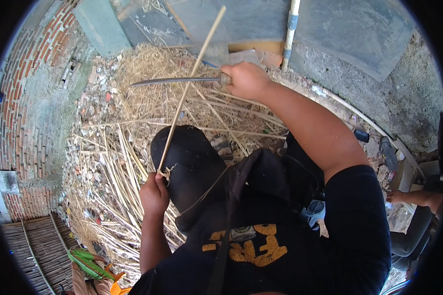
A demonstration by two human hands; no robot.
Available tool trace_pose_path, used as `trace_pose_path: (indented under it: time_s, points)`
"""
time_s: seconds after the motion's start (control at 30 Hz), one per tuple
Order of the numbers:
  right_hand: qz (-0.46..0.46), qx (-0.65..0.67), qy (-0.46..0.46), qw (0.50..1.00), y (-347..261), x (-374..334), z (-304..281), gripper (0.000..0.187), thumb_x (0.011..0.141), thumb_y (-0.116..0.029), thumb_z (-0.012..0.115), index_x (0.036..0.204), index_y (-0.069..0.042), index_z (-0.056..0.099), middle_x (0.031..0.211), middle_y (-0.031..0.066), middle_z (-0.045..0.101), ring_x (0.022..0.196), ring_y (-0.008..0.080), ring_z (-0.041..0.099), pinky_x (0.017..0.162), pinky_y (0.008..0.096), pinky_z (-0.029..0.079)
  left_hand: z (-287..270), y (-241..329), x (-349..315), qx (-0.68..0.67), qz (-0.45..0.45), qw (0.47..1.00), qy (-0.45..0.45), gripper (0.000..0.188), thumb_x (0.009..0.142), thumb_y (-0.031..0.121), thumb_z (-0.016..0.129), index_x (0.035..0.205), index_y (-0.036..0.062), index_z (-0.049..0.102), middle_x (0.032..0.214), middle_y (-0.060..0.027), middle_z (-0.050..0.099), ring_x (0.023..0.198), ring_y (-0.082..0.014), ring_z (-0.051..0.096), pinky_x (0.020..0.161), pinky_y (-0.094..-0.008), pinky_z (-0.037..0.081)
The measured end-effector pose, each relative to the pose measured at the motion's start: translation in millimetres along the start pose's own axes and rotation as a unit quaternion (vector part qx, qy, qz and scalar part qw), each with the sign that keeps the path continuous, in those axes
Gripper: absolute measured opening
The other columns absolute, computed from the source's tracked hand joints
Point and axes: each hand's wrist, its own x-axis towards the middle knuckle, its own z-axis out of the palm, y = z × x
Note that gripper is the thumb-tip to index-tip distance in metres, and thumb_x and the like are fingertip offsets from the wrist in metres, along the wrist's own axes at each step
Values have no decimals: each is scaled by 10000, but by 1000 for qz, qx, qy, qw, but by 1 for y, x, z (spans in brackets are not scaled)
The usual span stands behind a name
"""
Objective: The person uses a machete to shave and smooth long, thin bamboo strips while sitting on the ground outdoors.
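While the left hand [154, 193] has its fingers closed on the lower end of one long pale strip [174, 125], slanting above the dark-clad knee [192, 147], the right hand [246, 81] grasps a knife [177, 80] by its handle, blade crossing the strip. Loose strips [125, 177] and dry shavings [150, 76]: on the ground.

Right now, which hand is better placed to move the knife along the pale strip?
The right hand, I'd judge: it already has the long knife in its grip, crossing the pale strip in view. The left hand holds the strip's lower end, so it looks better suited to steadying.
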Motion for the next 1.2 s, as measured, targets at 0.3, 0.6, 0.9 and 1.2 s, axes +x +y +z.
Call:
trace_pose_path:
  time_s: [0.3,0.6,0.9,1.2]
  points:
    - [-73,-35,-55,995,-24,-8,5,190,880,-147,628,1060,-184,679,967,104,724,895,310,705,779,442,566,-3,-9,-6,21,9,1000,-12,304,1050,257,444,900,40,597,659,-219,612,638,-451,619,568,-517,461]
    - [-40,-19,-30,999,-5,-2,-2,279,848,-110,627,1124,-137,658,964,137,719,948,320,702,809,462,562,-11,-11,-7,18,30,999,-5,298,1052,263,443,929,47,609,667,-208,623,637,-449,620,571,-515,460]
    - [104,-1,73,992,37,14,-4,251,873,-102,610,1117,-141,652,960,115,721,941,306,706,774,466,564,-11,0,-1,12,9,1000,-11,306,1051,265,439,916,48,606,674,-208,627,653,-442,631,580,-510,468]
    - [-91,-100,-59,989,-33,-13,-15,237,873,-98,616,1092,-170,668,928,97,718,918,296,707,788,451,569,-7,-4,-6,8,-5,1000,-17,318,1058,274,426,923,53,609,695,-202,641,660,-437,635,590,-501,475]
